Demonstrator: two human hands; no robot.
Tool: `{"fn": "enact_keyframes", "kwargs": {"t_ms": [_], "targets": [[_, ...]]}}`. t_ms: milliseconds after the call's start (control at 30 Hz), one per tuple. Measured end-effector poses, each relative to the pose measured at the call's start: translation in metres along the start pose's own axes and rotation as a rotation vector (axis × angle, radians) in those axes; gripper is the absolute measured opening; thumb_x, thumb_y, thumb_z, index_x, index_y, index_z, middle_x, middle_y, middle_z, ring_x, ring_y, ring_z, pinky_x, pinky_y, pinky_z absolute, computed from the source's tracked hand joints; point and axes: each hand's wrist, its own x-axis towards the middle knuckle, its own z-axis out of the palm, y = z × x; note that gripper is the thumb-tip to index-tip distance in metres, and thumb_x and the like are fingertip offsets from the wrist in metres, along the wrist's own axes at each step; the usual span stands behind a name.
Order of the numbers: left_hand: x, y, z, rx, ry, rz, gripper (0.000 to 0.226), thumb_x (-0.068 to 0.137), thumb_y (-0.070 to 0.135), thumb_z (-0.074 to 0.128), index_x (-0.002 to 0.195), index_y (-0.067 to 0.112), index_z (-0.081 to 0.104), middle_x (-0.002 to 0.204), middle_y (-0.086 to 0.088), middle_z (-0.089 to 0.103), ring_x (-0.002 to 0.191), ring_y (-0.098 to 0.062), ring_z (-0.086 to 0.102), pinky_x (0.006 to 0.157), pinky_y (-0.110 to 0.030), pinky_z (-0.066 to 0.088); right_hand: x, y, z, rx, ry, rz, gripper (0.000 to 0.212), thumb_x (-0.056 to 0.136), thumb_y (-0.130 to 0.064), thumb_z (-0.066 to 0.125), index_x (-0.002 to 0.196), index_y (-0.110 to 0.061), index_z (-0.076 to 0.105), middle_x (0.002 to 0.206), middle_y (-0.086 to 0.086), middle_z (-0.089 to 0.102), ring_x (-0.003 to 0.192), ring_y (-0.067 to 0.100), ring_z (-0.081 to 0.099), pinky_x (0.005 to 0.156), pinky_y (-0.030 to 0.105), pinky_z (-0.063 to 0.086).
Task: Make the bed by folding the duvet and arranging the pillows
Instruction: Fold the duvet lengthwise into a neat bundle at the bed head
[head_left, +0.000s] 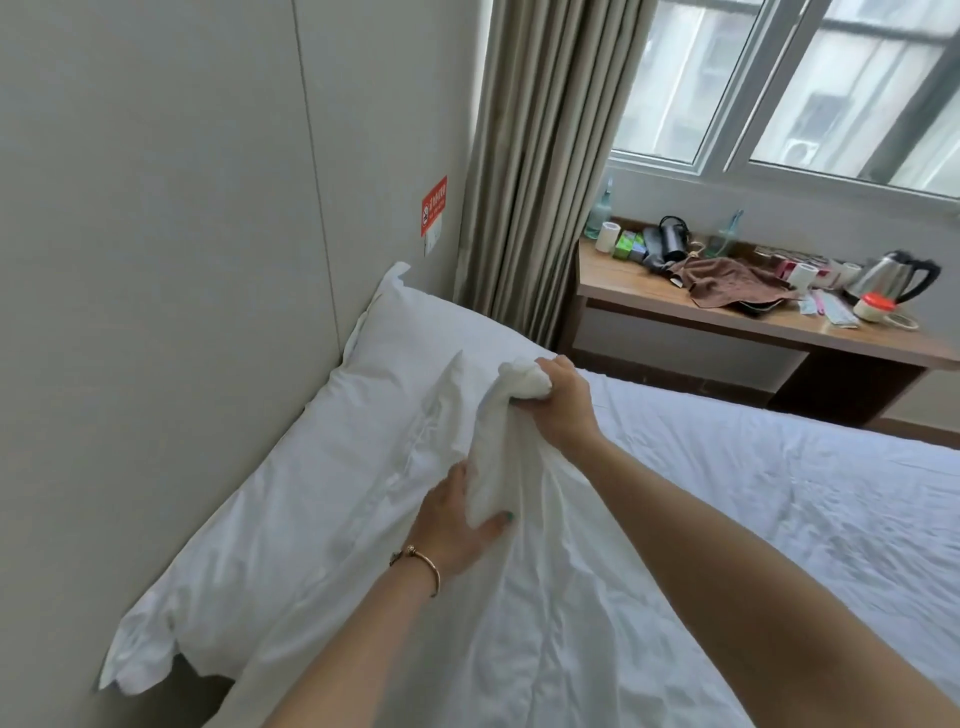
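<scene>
On the bed, the white duvet (649, 571) lay beside the pillow (311, 467) at the wall. My right hand (563, 402) gripped its bunched corner tightly, and my left hand (457, 525) held the fold lower, fingers around it. Near the window stood a desk (727, 332).

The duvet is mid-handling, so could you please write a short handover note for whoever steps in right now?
Right hand: grips a bunched corner of the white duvet, lifted above the bed.
Left hand: holds the same gathered fabric lower down, thumb on top; its fingers are hidden under the cloth.
Pillows: lying in a row against the wall at the head of the bed, slightly rumpled.
Done: the duvet is spread over the mattress and one corner is gathered.
Left: fold the duvet, smooth its wrinkles, then straighten and arrange the pillows.
</scene>
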Motion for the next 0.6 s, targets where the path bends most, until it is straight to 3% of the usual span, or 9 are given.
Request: {"fn": "enact_keyframes", "kwargs": {"t_ms": [67, 100, 167, 200, 333, 400, 467, 533, 600], "targets": [[-0.005, -0.001, -0.013, 0.045, 0.013, 0.006, 0.033, 0.090, 0.041, 0.057, 0.114, 0.024, 0.042, 0.107, 0.003, 0.062, 0.097, -0.020, 0.062, 0.086, -0.037, 0.051, 0.001, -0.005, 0.009, -0.047, -0.029, -0.015, 0.016, 0.077, -0.021, 0.077, 0.080, -0.018, 0.061, 0.094, -0.001, 0.049, 0.085, 0.016, 0.047, 0.074, 0.027, 0.040], [-0.006, -0.001, -0.022, 0.090, 0.052, 0.041, 0.025, 0.094, 0.035, 0.051, 0.113, 0.022, 0.042, 0.106, 0.001, 0.063, 0.096, -0.024, 0.062, 0.084, -0.038, 0.051, 0.000, -0.005, 0.014, -0.201, -0.030, -0.050, 0.012, 0.080, -0.026, 0.073, 0.087, -0.023, 0.063, 0.100, -0.002, 0.049, 0.091, 0.018, 0.046, 0.079, 0.030, 0.039], [-0.001, 0.002, -0.042, 0.190, 0.132, 0.114, 0.022, 0.097, 0.026, 0.046, 0.118, 0.019, 0.042, 0.106, -0.005, 0.064, 0.096, -0.032, 0.061, 0.081, -0.040, 0.050, 0.005, -0.007, 0.020, -0.611, -0.038, -0.093, 0.019, 0.086, -0.029, 0.062, 0.105, -0.030, 0.062, 0.111, -0.003, 0.051, 0.101, 0.022, 0.045, 0.084, 0.034, 0.036], [0.005, 0.007, -0.054, 0.251, 0.149, 0.143, 0.023, 0.097, 0.023, 0.045, 0.119, 0.019, 0.042, 0.105, -0.007, 0.065, 0.094, -0.034, 0.061, 0.080, -0.041, 0.050, 0.010, -0.013, 0.020, -0.670, -0.012, -0.058, 0.022, 0.087, -0.026, 0.059, 0.109, -0.029, 0.060, 0.112, -0.002, 0.051, 0.101, 0.024, 0.047, 0.081, 0.034, 0.037], [0.043, 0.030, -0.088, 0.360, 0.195, 0.158, 0.020, 0.096, 0.025, 0.048, 0.115, 0.023, 0.044, 0.095, -0.010, 0.065, 0.085, -0.036, 0.061, 0.074, -0.042, 0.052, 0.033, -0.040, 0.022, -0.352, 0.079, 0.257, 0.023, 0.090, -0.027, 0.057, 0.109, -0.018, 0.047, 0.111, 0.007, 0.045, 0.078, 0.029, 0.051, 0.060, 0.034, 0.039], [0.051, 0.020, -0.085, 0.362, 0.169, 0.036, 0.021, 0.095, 0.030, 0.047, 0.116, 0.026, 0.043, 0.098, -0.009, 0.064, 0.087, -0.035, 0.060, 0.075, -0.039, 0.052, 0.037, -0.040, 0.029, -0.219, 0.015, 0.405, 0.044, 0.090, -0.032, 0.060, 0.124, -0.016, 0.036, 0.129, 0.012, 0.036, 0.091, 0.032, 0.052, 0.068, 0.038, 0.044], [0.046, -0.004, -0.070, 0.408, 0.080, -0.121, 0.032, 0.097, 0.039, 0.042, 0.127, 0.027, 0.040, 0.115, -0.011, 0.061, 0.102, -0.035, 0.059, 0.083, -0.037, 0.049, 0.028, -0.033, 0.044, -0.120, -0.101, 0.539, 0.078, 0.087, -0.033, 0.065, 0.144, -0.022, 0.013, 0.152, 0.014, 0.005, 0.107, 0.035, 0.049, 0.080, 0.037, 0.045], [0.039, -0.027, -0.052, 0.460, -0.005, -0.215, 0.043, 0.099, 0.047, 0.033, 0.136, 0.025, 0.034, 0.128, -0.011, 0.054, 0.113, -0.033, 0.055, 0.091, -0.038, 0.046, 0.009, -0.020, 0.063, -0.145, -0.125, 0.460, 0.085, 0.084, -0.036, 0.069, 0.145, -0.028, 0.011, 0.153, 0.009, -0.004, 0.118, 0.036, 0.043, 0.091, 0.039, 0.044], [0.037, -0.037, -0.043, 0.478, 0.015, -0.220, 0.043, 0.100, 0.048, 0.029, 0.134, 0.023, 0.035, 0.130, -0.010, 0.052, 0.112, -0.033, 0.055, 0.091, -0.039, 0.046, -0.014, -0.004, 0.081, -0.253, -0.115, 0.167, 0.059, 0.087, -0.042, 0.064, 0.135, -0.032, 0.031, 0.145, 0.001, 0.016, 0.131, 0.032, 0.033, 0.100, 0.043, 0.042]]}}
